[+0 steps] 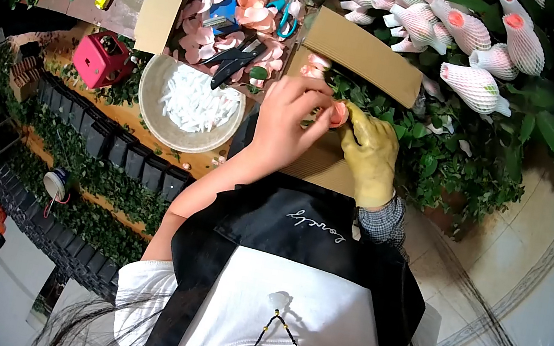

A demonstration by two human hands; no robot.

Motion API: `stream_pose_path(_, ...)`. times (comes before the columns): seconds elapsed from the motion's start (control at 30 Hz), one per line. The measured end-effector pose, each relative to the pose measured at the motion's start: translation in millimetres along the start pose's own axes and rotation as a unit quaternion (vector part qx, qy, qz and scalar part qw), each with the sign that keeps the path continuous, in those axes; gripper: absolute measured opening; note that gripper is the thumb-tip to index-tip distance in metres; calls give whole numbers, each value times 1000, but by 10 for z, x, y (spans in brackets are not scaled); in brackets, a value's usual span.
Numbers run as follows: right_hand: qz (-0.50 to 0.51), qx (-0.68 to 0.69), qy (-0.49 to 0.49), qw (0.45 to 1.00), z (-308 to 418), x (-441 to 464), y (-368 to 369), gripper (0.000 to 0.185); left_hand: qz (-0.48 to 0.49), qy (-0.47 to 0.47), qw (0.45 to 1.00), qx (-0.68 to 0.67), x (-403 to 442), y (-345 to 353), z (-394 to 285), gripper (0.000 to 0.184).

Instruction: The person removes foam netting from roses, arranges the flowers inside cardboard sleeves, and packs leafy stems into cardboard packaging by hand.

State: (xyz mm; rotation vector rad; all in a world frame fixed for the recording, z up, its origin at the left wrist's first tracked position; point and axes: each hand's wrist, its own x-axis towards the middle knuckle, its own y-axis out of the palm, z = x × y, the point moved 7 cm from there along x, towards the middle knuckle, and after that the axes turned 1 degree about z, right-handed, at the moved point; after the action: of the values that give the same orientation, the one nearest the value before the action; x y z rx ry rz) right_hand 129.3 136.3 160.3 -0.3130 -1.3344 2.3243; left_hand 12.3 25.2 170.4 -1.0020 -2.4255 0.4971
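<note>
A small coral-pink rose head [339, 115] sits between my two hands, above a strip of brown corrugated cardboard. My left hand [293, 113] is bare, its fingers and thumb curled closed at the rose's left side. On the other side my right hand [371, 148], in a yellow rubber glove, pinches the rose with thumb and finger. Another pale pink bloom [315, 66] lies just beyond my left fingers. Green leaves [434, 155] spread beside my right hand. The stem under the rose is hidden by my hands.
Roses in white foam nets [474, 89] pile up at top right. A folded cardboard piece [362, 55] lies ahead. Loose petals [253, 8], blue-handled scissors [289, 19] and a black stapler [237, 62] cover the table. A bowl [148, 111] of white pieces and a pink stool [101, 61] stand left.
</note>
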Motion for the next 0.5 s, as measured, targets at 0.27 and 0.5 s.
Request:
stream_pose_path(0.27,7,79,43,996,-84,-2,-7,36,-34,-218,947,233,-18,-605,684,10)
stream_pose_path(0.5,5,92,57,994,-116,8,94,39,40,28,999,-21,-53,-138,42,29)
